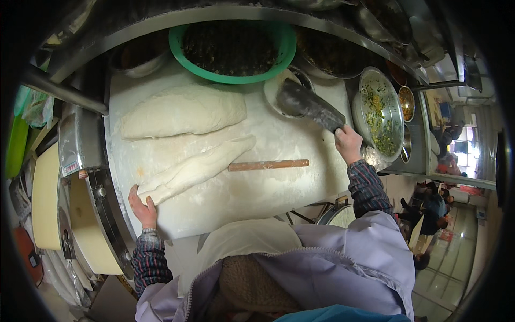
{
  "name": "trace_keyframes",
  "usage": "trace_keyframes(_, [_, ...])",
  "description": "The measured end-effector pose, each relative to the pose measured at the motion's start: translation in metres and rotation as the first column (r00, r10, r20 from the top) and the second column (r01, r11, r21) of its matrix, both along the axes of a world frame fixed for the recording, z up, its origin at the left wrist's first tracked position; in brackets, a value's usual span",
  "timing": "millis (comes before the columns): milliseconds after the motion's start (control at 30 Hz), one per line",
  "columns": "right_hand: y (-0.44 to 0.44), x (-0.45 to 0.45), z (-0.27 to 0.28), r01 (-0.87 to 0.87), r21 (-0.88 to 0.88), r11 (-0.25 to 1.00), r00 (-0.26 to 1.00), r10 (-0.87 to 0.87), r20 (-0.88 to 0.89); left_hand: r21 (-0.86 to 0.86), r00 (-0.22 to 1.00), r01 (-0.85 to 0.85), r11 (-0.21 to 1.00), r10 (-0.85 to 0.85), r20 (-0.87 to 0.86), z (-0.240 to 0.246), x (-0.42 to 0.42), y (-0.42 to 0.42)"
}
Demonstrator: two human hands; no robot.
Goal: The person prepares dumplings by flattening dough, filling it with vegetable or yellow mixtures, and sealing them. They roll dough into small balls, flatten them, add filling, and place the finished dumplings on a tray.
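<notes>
My left hand (143,210) is at the near left end of a long strip of dough (193,171), its thumb and fingers on either side of that end. The strip lies slantwise on a floured white work surface (249,201). In my right hand (348,141) is the near end of a dark, flour-dusted flat tool (310,105); whether it is a scoop or a blade I cannot tell. Its far end is over a white bowl (270,94). A thin wooden rolling pin (268,165) lies right of the strip. Behind the strip rests a large dough mound (185,110).
A green basin (173,44) of dark filling stands at the back under a metal shelf edge (241,13). To the right is a metal bowl (396,137) of yellow-green filling. A machine with a pale belt (90,225) stands at the left. People (432,213) are farther off at right.
</notes>
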State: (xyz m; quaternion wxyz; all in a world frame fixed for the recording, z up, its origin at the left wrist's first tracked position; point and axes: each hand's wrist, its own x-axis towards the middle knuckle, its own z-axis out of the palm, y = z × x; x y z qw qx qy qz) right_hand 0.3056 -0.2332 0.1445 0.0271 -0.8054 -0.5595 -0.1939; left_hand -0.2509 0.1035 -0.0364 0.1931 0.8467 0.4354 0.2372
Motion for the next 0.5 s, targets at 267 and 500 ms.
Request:
trace_keyframes(267, [0.047,0.034,-0.085,0.301,0.054,0.952,0.952,-0.296,-0.076,0.065,1.000,0.007,0.998,-0.009,0.028,-0.001,0.005,0.002])
trace_keyframes(500, [0.051,0.023,-0.081,0.315,-0.153,0.937,0.905,-0.345,-0.249,-0.033,0.997,-0.079,0.996,0.079,-0.021,-0.001,0.005,-0.006])
